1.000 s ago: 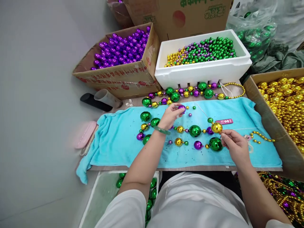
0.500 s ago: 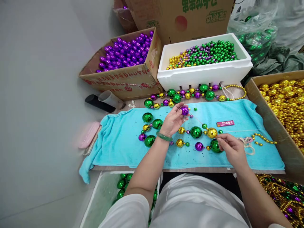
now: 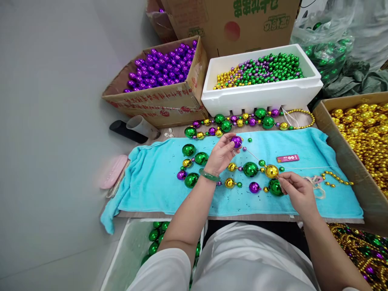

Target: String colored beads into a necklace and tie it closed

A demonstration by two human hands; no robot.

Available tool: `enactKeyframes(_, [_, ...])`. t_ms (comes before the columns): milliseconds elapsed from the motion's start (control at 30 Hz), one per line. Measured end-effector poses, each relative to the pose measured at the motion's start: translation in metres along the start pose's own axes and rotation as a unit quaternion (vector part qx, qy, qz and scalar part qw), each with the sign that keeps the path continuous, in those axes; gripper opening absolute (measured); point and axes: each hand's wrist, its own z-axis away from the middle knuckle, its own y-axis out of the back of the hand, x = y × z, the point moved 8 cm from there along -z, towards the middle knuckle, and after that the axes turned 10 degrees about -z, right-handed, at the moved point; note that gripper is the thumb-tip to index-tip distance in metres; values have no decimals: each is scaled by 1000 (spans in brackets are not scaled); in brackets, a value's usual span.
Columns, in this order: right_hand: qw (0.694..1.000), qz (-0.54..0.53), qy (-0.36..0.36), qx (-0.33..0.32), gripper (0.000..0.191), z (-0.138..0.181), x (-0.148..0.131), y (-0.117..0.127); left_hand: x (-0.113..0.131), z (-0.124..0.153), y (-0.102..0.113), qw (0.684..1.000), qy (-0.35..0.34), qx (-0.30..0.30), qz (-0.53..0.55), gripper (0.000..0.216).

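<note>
My left hand point(image 3: 222, 152), a green bangle at its wrist, pinches a big shiny purple bead point(image 3: 236, 141) above the towel. From that bead a taut thin string point(image 3: 251, 153) slants down to a small green bead point(image 3: 261, 163) and a large gold bead point(image 3: 272, 171). Just past the gold bead, the closed fingertips of my right hand point(image 3: 296, 190) hold the thin end of the string; whether a needle is on it I cannot tell. Below lies a large green bead point(image 3: 275, 187). More green, gold and purple beads, such as a big green one point(image 3: 250, 169), curve leftward, partly behind my left forearm.
A blue towel point(image 3: 151, 182) covers the table. Behind it lie a finished-looking bead strand point(image 3: 226, 126), a carton of purple beads point(image 3: 163, 97) and a white foam box point(image 3: 260, 93). A carton of gold beads point(image 3: 339, 149) borders the right. A pink packet point(image 3: 287, 158) rests on the towel.
Almost nothing differs. Both hands stay in place with the purple bead and the string; the whole view has shifted very slightly.
</note>
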Motion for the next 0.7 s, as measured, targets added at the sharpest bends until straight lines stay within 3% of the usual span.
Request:
enactKeyframes(167, [1000, 15, -5, -17, 22, -2, 1, -2, 7, 5, -8, 997, -20, 5, -77, 48])
enactKeyframes(333, [1000, -4, -11, -15, 23, -1, 3, -5, 9, 12, -20, 996, -23, 12, -84, 68])
enactKeyframes(467, [1000, -13, -11, -9, 23, -2, 0, -3, 15, 13, -22, 992, -52, 41, -106, 63])
enactKeyframes(600, [999, -33, -10, -19, 21, -3, -2, -1, 7, 13, -26, 997, -8, 22, -67, 46])
enactKeyframes(700, [999, -31, -14, -15, 19, -3, 0, 2, 7, 14, -24, 995, -14, 38, -92, 38])
